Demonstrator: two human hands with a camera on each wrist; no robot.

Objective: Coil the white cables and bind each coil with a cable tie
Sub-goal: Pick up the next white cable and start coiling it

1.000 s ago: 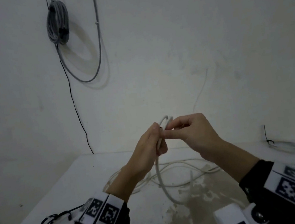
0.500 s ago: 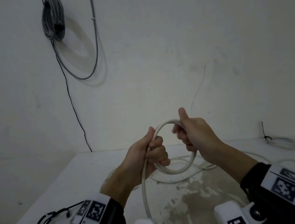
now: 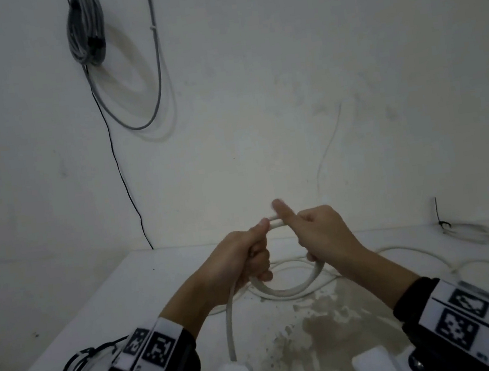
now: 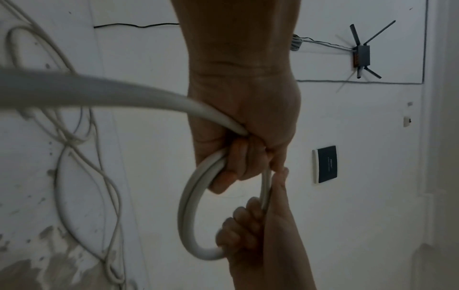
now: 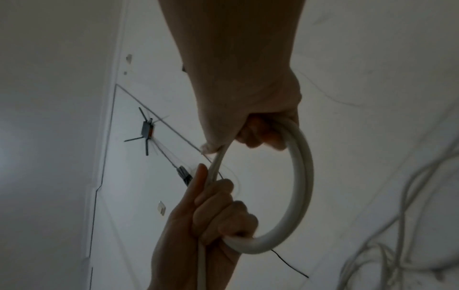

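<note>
A thick white cable point(image 3: 287, 291) is bent into a small round loop, held above the table between both hands. My left hand point(image 3: 253, 258) grips the loop's left side, with its thumb on the top strand. The right hand point(image 3: 311, 238) curls round the loop's right side, thumb raised. Two strands lie side by side in the loop point(image 4: 188, 206), clutched by the left hand point(image 4: 246, 157) and the right hand point(image 4: 248, 235). The right wrist view shows the same loop point(image 5: 301, 186). A tail point(image 3: 230, 325) drops from my left fist toward me.
More white cable point(image 3: 399, 251) sprawls loose over the white table point(image 3: 68, 315), which has a stained patch point(image 3: 331, 328). A small white coil point(image 3: 467, 232) lies at the far right. Black strands point(image 3: 75, 369) sit at the near left. A grey coil point(image 3: 85, 29) hangs on the wall.
A second ago both hands pinched a narrow bend of cable close together. They have since spread it into a round loop and sunk a little toward the table.
</note>
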